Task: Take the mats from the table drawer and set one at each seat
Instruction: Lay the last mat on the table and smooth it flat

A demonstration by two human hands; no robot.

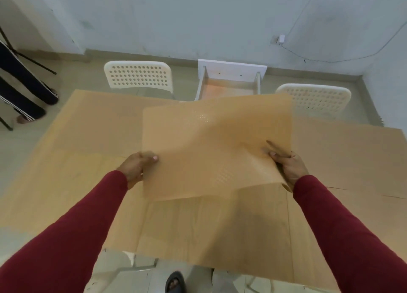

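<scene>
While we hold the mat (211, 147) up over the table (72, 151), our left hand (137, 166) pinches its left edge and our right hand (290, 168) grips its right edge, thumbs closed on top. Its near edge sags just above the tabletop and its far edge partly covers the open drawer (229, 83) beyond the table's far side. Two white chairs (138, 76) flank that drawer. Whether more mats lie on the table we cannot tell; bare floor (19, 143) runs along its left edge.
</scene>
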